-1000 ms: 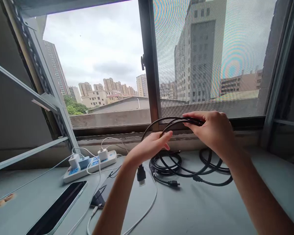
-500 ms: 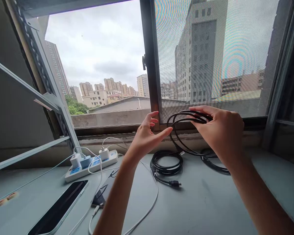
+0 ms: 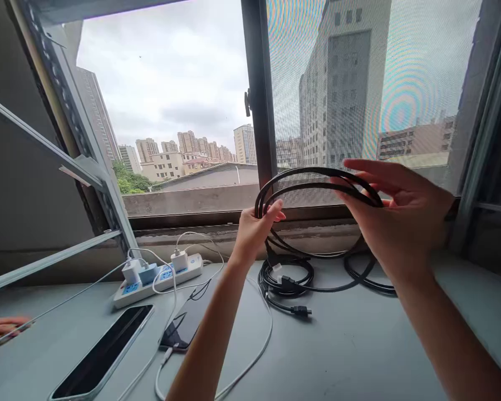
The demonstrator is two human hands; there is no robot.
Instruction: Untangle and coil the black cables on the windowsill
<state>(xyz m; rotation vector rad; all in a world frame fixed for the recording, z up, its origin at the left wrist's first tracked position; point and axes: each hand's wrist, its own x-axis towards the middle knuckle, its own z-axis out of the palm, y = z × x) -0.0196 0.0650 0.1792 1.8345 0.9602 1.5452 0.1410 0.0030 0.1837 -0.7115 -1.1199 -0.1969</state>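
Observation:
I hold a black cable (image 3: 313, 177) in loops in the air in front of the window. My left hand (image 3: 256, 229) is closed on the left end of the loops. The right end of the loops runs across the palm and fingers of my right hand (image 3: 396, 214), whose fingers are stretched and curled around the strands. The cable's loose part hangs down to the grey sill. Below my hands lie a second coiled black cable (image 3: 286, 275) with a plug (image 3: 301, 311) and another black coil (image 3: 369, 278) further right.
A white power strip (image 3: 158, 275) with chargers and white leads sits at the left. Two phones (image 3: 102, 353) (image 3: 187, 328) lie on the grey surface (image 3: 350, 351). Another person's fingers (image 3: 0, 327) show at the left edge. The window frame (image 3: 259, 111) stands behind my hands.
My left hand has gone from open beside the loops to gripping their left end. Both hands have risen and the loop is spread wider. Another person's fingers have come in at the left edge.

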